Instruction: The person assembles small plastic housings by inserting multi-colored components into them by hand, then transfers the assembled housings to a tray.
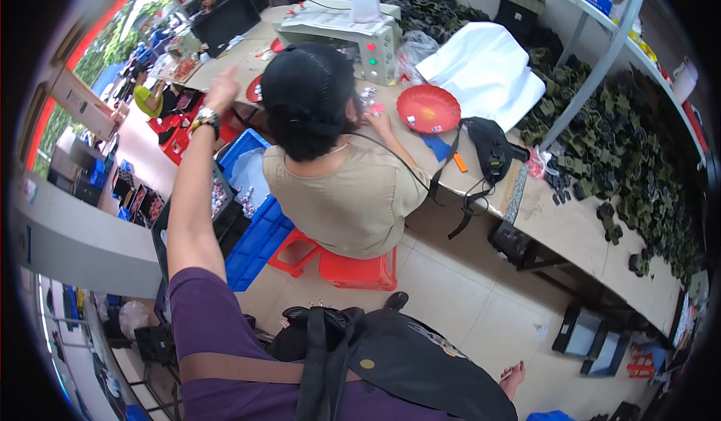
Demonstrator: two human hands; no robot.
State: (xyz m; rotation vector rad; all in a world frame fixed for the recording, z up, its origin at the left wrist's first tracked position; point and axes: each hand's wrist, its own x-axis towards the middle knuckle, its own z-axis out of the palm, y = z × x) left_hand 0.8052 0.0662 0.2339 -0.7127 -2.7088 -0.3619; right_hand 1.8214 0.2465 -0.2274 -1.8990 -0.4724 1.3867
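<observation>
My left arm, in a purple sleeve, reaches up and forward. My left hand (223, 90), slightly blurred, has a finger stretched out and nothing visible in it; a watch (204, 123) circles the wrist. Low at my right side hangs my right hand (514, 376), its fingers loosely bent and apart, with nothing visible in them. Neither hand touches the workbench. A black bag (398, 361) lies across my front on a brown strap (233, 367). Nearest to my left arm is a blue crate (259, 244) with a clear plastic liner and small pale pieces.
A seated person (342, 188) in a black cap works ahead on a red stool (360, 268). On the workbench (559, 222) are a red dish (428, 108), a grey machine (338, 27), a black pouch (488, 150) and heaped dark green parts (623, 150). A metal post (593, 68) rises at right.
</observation>
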